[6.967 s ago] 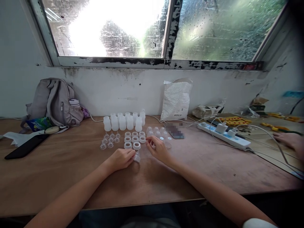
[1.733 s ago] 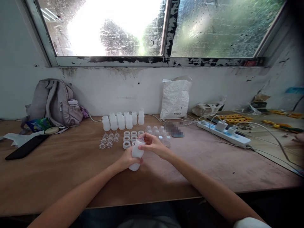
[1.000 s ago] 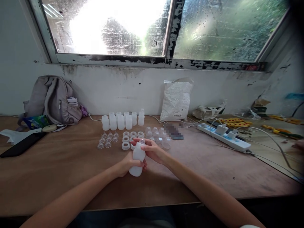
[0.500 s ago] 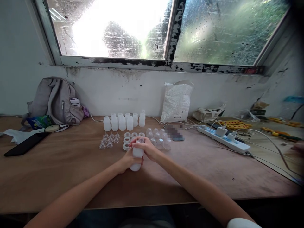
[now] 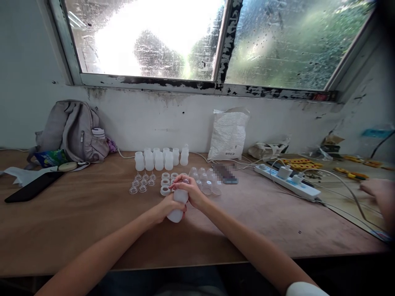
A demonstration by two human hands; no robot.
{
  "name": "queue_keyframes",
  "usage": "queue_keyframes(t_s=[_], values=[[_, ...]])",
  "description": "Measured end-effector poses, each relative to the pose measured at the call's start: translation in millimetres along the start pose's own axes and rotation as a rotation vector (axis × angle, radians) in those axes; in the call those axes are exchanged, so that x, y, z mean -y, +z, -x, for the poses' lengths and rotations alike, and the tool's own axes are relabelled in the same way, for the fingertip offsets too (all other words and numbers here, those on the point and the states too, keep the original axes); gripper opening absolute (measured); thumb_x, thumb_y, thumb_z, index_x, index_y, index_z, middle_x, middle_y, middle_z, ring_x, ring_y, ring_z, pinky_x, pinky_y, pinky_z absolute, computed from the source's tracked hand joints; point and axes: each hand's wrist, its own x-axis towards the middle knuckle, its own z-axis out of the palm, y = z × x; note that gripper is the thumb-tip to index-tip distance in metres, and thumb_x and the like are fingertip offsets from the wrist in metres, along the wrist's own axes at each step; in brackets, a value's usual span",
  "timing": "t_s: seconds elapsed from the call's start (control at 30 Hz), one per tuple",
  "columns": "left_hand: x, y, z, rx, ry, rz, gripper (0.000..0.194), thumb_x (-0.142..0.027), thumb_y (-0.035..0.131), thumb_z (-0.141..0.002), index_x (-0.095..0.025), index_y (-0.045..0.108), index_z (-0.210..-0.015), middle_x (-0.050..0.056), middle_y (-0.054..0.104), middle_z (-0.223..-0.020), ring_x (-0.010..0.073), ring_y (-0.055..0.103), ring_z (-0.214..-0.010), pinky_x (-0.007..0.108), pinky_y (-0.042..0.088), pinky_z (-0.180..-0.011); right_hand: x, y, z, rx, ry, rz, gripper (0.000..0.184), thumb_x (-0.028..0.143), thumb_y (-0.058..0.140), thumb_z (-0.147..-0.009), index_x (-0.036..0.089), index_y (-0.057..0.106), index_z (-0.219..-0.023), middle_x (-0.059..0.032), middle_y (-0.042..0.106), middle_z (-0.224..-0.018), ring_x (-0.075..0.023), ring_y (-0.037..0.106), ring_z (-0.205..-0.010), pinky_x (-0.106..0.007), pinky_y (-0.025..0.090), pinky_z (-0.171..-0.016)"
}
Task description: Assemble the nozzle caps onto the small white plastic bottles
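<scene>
A frosted white baby bottle (image 5: pixel 175 215) stands slightly tilted near the front of the wooden table, between my two hands. Around its body wraps my left hand (image 5: pixel 166 206), fingers closed. My right hand (image 5: pixel 191 191) grips the bottle's top from above; its fingers largely hide the ring and nipple there. Just beyond are white collar rings (image 5: pixel 165 190), partly covered by my right hand. Left of these lie clear nipples (image 5: pixel 142 188) in rows, and to the right clear dome caps (image 5: pixel 207 189). Several more bottles (image 5: pixel 159 160) stand upright behind them, one topped with a nipple.
A grey backpack (image 5: pixel 72 131) and a black flat object (image 5: pixel 33 187) are at the left. A white plastic bag (image 5: pixel 228 133) leans on the wall. To the right lies a power strip (image 5: pixel 286 182) with cables; another person's hand (image 5: pixel 378 195) is at the far right.
The bottle leans a little more to the right at its top, with both hands still around it. At the far right, the other person's hand has come further into view.
</scene>
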Motion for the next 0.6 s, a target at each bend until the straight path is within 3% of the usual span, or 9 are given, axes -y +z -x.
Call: queue_keyframes(t_s=[0.07, 0.13, 0.27, 0.43, 0.6], values=[[3, 2.1, -7, -0.191, 0.076, -0.199, 0.011, -0.013, 0.054, -0.050, -0.014, 0.045, -0.057, -0.002, 0.047, -0.051, 0.0099, 0.045, -0.045, 0.021, 0.033, -0.041, -7, -1, -1, -0.053, -0.044, 0.008, 0.016, 0.016, 0.063, -0.060, 0.018, 0.049, -0.069, 0.0033, 0.056, -0.059, -0.0135, 0.058, -0.061, -0.024, 0.043, -0.058], [6, 2.9, -12, -0.295, 0.120, -0.280, 0.016, -0.011, 0.058, -0.047, -0.014, 0.044, -0.055, -0.003, 0.045, -0.052, 0.0092, 0.043, -0.048, 0.020, 0.030, -0.041, -11, -1, -2, -0.110, -0.094, 0.050, 0.018, 0.016, 0.062, -0.060, 0.019, 0.047, -0.069, 0.0047, 0.054, -0.059, -0.0126, 0.057, -0.059, -0.023, 0.043, -0.057], [4, 1.4, -14, -0.425, 0.159, -0.494, 0.028, -0.015, 0.062, -0.048, -0.014, 0.052, -0.074, 0.000, 0.055, -0.064, 0.0145, 0.051, -0.057, 0.022, 0.036, -0.047, -14, 3, -3, -0.255, -0.179, 0.143, 0.020, 0.019, 0.061, -0.061, 0.020, 0.044, -0.071, 0.0053, 0.052, -0.062, -0.0125, 0.056, -0.060, -0.022, 0.042, -0.056], [-3, 1.4, -12, -0.463, 0.159, -0.898, 0.056, -0.029, 0.061, -0.058, -0.013, 0.044, -0.109, 0.011, 0.064, -0.085, 0.0280, 0.060, -0.077, 0.032, 0.044, -0.063, -19, 7, -2, -0.451, -0.263, 0.243, 0.019, 0.021, 0.058, -0.063, 0.021, 0.043, -0.074, 0.0057, 0.050, -0.064, -0.0113, 0.052, -0.060, -0.021, 0.040, -0.056], [-6, 2.3, -12, -0.475, 0.109, -1.077, 0.058, -0.033, 0.057, -0.065, -0.010, 0.038, -0.116, 0.015, 0.064, -0.085, 0.0314, 0.061, -0.079, 0.037, 0.045, -0.065, -25, 5, -6, -0.518, -0.280, 0.252, 0.019, 0.022, 0.056, -0.064, 0.021, 0.041, -0.074, 0.0056, 0.048, -0.065, -0.0109, 0.051, -0.059, -0.022, 0.041, -0.057]])
